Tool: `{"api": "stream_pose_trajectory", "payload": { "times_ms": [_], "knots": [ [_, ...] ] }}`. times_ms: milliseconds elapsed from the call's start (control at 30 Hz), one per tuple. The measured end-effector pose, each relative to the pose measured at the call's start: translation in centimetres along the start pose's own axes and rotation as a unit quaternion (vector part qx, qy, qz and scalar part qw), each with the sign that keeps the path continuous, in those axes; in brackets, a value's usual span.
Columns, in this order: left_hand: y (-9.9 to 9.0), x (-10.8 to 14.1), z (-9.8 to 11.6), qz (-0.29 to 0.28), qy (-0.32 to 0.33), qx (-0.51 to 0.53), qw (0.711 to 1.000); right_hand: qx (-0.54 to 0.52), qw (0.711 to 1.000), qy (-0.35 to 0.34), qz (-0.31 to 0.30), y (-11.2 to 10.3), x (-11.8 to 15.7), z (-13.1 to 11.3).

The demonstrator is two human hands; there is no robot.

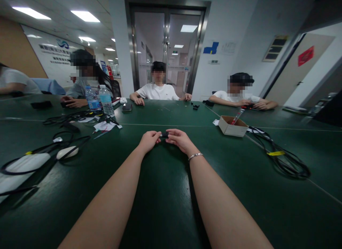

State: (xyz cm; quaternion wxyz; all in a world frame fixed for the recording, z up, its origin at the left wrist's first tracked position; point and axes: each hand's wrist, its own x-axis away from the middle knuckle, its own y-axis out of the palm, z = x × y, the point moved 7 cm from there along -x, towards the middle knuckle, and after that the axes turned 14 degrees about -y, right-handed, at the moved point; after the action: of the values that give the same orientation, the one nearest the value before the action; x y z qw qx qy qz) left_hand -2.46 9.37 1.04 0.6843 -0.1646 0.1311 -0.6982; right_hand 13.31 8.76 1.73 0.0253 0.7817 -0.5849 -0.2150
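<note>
Both arms reach forward over the green table, and the hands meet near its middle. Between them is a small dark object with a light, metal-looking end on its left side. My left hand pinches that light end between thumb and fingertips. The dark body is held by the thumb and fingers of my right hand, with a silver bracelet at the wrist. What exactly the object is, I cannot make out.
An open cardboard box and coiled black cable lie right. Left are two water bottles, cables, paper scraps, a white mouse-like object and a white item. Several people sit around the table.
</note>
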Motion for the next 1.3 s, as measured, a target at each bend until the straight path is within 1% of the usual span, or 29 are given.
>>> {"api": "stream_pose_trajectory", "payload": {
  "times_ms": [367,533,733,900,1067,1167,1300],
  "knots": [
    [-0.1,0.7,0.8,0.016,-0.003,0.002,1.000,0.001,1.000,-0.008,-0.008,0.0,0.0,0.0],
    [-0.2,0.9,1.1,0.014,-0.003,0.005,1.000,0.003,1.000,-0.008,-0.005,0.1,0.1,-0.2],
    [-0.3,1.1,1.1,0.018,-0.010,-0.016,1.000,0.005,1.000,-0.009,-0.013,0.4,0.2,-0.4],
    [-0.4,1.3,1.4,0.033,-0.019,-0.039,0.999,0.001,1.000,-0.009,-0.018,0.6,0.3,-0.7],
    [-0.6,1.4,1.5,0.042,-0.024,-0.034,0.998,-0.006,1.000,-0.009,-0.023,0.7,0.3,-0.6],
    [-0.8,1.1,1.1,0.048,-0.038,-0.016,0.998,-0.004,0.999,-0.026,-0.022,0.9,0.2,-0.7],
    [-1.1,0.5,0.5,0.070,-0.053,0.014,0.996,0.008,0.998,-0.063,-0.021,1.4,-0.1,-1.1]
  ]
}}
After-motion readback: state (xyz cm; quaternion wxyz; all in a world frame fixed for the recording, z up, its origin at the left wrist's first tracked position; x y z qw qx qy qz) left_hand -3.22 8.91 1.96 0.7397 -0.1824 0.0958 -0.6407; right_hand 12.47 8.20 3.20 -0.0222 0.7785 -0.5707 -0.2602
